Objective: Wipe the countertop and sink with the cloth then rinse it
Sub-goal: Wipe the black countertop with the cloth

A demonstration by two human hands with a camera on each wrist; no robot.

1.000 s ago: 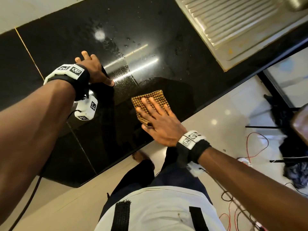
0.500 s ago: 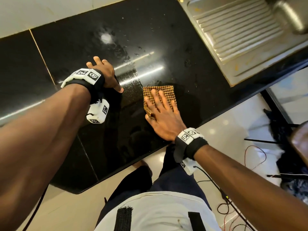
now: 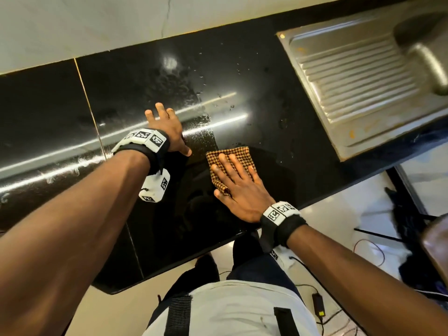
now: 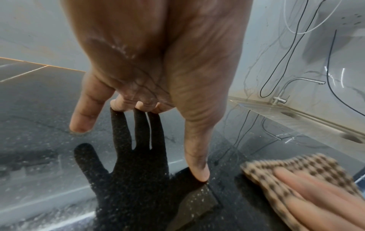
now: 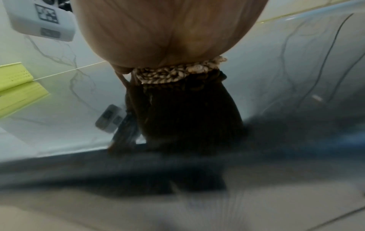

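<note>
A folded orange-and-black checked cloth lies flat on the wet black countertop. My right hand presses on it with straight, spread fingers; the same cloth shows blurred in the left wrist view, and its edge sticks out under my palm in the right wrist view. To the left of the cloth my left hand rests on the counter, fingertips touching the stone, holding nothing. The steel sink's ribbed drainboard lies at the right, its basin at the far right edge.
Water droplets and smears cover the counter behind my hands. A tap stands by the wall at the sink. The counter's front edge runs just behind my right wrist. Cables lie on the floor at the right.
My right hand has slid the cloth away from the counter's front edge, toward the back. The left hand stays planted on the counter.
</note>
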